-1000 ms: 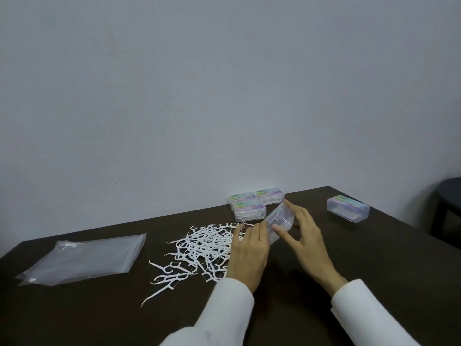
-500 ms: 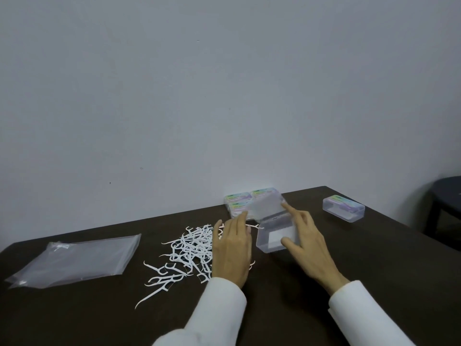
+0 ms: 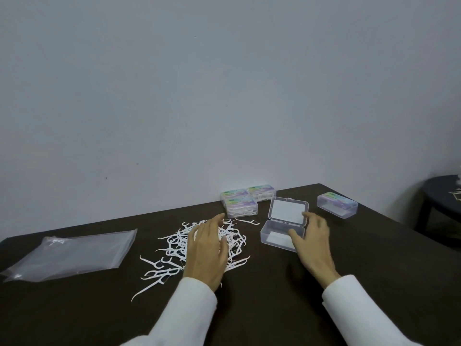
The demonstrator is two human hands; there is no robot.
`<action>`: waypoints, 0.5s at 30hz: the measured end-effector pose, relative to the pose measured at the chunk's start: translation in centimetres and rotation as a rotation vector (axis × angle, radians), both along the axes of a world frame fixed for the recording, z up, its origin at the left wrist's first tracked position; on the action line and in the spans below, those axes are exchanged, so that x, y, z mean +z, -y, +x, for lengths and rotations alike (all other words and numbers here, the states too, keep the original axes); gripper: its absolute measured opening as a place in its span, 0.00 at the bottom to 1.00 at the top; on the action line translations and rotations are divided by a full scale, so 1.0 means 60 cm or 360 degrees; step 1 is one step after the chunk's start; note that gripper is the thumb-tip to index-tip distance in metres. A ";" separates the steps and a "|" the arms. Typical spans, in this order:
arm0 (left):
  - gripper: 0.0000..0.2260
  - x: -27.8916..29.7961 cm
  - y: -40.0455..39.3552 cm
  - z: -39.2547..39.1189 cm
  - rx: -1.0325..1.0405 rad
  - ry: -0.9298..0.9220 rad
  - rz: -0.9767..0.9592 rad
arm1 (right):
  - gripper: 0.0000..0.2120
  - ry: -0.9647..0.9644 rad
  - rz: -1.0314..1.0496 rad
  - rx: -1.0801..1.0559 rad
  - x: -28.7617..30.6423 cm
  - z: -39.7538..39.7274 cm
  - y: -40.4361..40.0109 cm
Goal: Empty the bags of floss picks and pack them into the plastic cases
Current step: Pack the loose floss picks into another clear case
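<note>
— So where are the floss picks (image 3: 207, 242)?

— In a white heap, middle of the frame. The left hand (image 3: 208, 248) lies flat on them, fingers loose. The right hand (image 3: 311, 239) touches the open case (image 3: 279, 237), gripping nothing.

— Are they hard to pick up?

— I think they are light, thin and tangly. Pinch a few by the handles.

— Anything in the way?

— Three full cases (image 3: 245, 199) sit just behind the heap. An empty bag (image 3: 72, 253) lies at the left, and a shut case (image 3: 336, 204) at the right.

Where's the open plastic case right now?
In the head view, the open plastic case sits on the dark table right of centre, between the floss pick pile and the right hand, which touches its right end.
</note>
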State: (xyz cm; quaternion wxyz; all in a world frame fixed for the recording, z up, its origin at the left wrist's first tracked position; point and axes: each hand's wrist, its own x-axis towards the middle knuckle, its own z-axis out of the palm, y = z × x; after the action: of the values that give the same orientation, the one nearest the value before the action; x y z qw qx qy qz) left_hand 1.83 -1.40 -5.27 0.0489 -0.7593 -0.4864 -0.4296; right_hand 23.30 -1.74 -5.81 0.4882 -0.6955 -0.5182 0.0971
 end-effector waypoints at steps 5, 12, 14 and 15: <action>0.18 -0.005 -0.002 -0.060 0.0069 0.0065 -0.0188 | 0.15 0.0290 0.0283 0.0184 0.004 -0.020 0.006; 0.38 -0.004 0.006 -0.124 -0.0170 -0.0098 -0.0649 | 0.15 0.0517 0.0140 0.0720 0.003 -0.078 0.005; 0.45 -0.007 0.006 -0.135 -0.0166 -0.0181 -0.0737 | 0.17 0.0565 0.0094 0.0849 0.000 -0.101 0.000; 0.49 -0.009 0.005 -0.141 -0.0155 -0.0237 -0.0773 | 0.17 0.0585 0.0060 0.0902 -0.002 -0.111 -0.004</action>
State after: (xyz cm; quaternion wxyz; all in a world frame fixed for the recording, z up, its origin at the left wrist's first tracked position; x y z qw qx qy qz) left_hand -6.62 -1.69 -5.83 -0.1201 -0.8008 -0.5332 -0.2449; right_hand 16.62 -1.48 -5.95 0.3531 -0.5205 -0.7719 0.0924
